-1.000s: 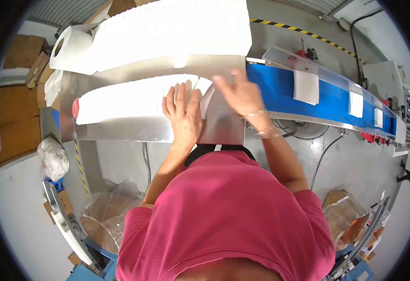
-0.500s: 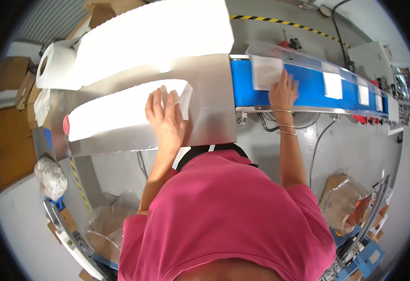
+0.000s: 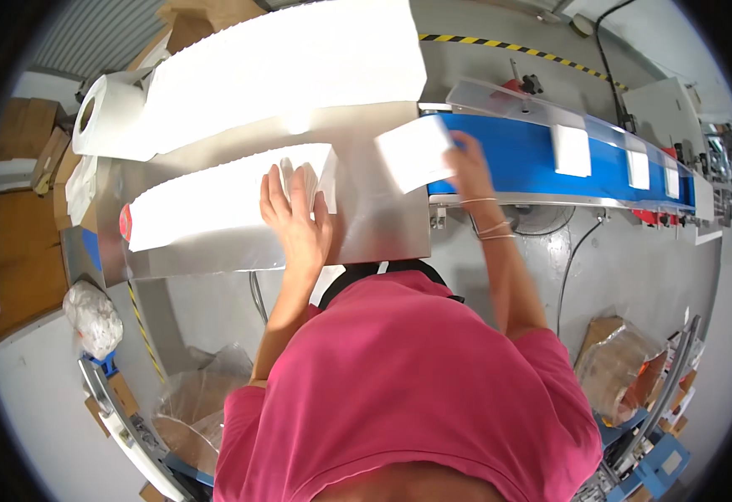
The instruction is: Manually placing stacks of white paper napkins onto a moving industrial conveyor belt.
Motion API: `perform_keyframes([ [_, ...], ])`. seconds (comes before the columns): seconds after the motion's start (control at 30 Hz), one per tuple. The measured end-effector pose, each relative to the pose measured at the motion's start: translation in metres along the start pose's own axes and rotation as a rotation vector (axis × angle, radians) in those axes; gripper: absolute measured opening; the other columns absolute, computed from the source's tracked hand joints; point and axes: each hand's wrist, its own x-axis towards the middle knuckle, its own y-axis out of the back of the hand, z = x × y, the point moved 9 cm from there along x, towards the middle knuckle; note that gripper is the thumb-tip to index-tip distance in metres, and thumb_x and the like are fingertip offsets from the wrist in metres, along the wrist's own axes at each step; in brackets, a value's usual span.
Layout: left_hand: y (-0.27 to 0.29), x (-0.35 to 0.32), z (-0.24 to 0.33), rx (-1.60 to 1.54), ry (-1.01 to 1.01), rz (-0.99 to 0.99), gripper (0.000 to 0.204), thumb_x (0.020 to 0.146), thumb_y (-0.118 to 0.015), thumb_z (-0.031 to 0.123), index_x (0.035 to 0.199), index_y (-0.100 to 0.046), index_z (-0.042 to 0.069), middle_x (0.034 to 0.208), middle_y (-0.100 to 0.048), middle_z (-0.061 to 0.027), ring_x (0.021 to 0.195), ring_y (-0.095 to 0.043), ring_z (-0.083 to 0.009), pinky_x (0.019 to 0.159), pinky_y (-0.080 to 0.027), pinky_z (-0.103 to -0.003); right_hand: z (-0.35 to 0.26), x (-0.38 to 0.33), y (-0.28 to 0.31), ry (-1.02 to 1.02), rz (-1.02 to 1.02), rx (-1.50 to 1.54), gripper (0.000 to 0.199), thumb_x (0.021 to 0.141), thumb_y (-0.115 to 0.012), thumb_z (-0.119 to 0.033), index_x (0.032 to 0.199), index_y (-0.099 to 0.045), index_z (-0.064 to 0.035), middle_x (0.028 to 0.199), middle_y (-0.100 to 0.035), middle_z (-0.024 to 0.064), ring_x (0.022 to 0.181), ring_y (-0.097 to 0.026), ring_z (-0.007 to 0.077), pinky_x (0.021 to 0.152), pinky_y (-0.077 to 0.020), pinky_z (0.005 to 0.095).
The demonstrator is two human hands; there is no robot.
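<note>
A flat white square piece (image 3: pixel 416 155), like a folded napkin or small stack of sheets, is in my right hand (image 3: pixel 469 167), pinched at its right edge. It tilts over the gap between the steel table (image 3: pixel 374 226) and the left end of the blue conveyor belt (image 3: pixel 500 151); motion blurs the hand slightly. My left hand (image 3: pixel 296 213) rests with spread fingers on the right end of a long row of upright white sheets (image 3: pixel 207 197) on the table. More white squares, such as this one (image 3: pixel 571 151), lie spaced along the belt.
Behind the row is a larger white stack (image 3: pixel 290 67), with a white roll (image 3: pixel 110 117) at its left. A clear plastic guard (image 3: pixel 500 99) runs along the belt's far side. Cardboard boxes (image 3: pixel 23 251) stand left; clear bags (image 3: pixel 621 368) hang on the right.
My right hand has moved left from the belt, carrying the white square toward the table. Other squares on the belt have shifted left. My left hand stays on the row.
</note>
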Motion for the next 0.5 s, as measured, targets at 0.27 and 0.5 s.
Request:
perform_keyframes([
  [0.27, -0.002, -0.001, 0.006, 0.069, -0.018, -0.028, 0.039, 0.075, -0.06, -0.002, 0.111, -0.062, 0.011, 0.135, -0.04, -0.0182, 0.129, -0.03, -0.0418, 0.102, -0.024, -0.058, -0.098, -0.027, -0.013, 0.345, 0.317, -1.028, 0.066, 0.078, -0.068, -0.039, 0.124, -0.045, 0.0035, 0.107, -0.058, 0.026, 0.097, -0.057, 0.0398, 0.085, -0.0456, 0.0428],
  [0.5, 0.005, 0.003, 0.018, -0.071, -0.018, -0.094, 0.022, 0.079, -0.061, 0.007, 0.101, -0.064, 0.007, 0.142, -0.033, -0.0196, 0.135, -0.022, -0.042, 0.105, -0.014, -0.059, -0.036, -0.028, -0.144, 0.008, -0.48, -0.292, 0.062, 0.082, -0.062, -0.028, 0.131, -0.036, 0.0007, 0.104, -0.057, 0.0162, 0.092, -0.059, 0.0225, 0.075, -0.0511, 0.0351],
])
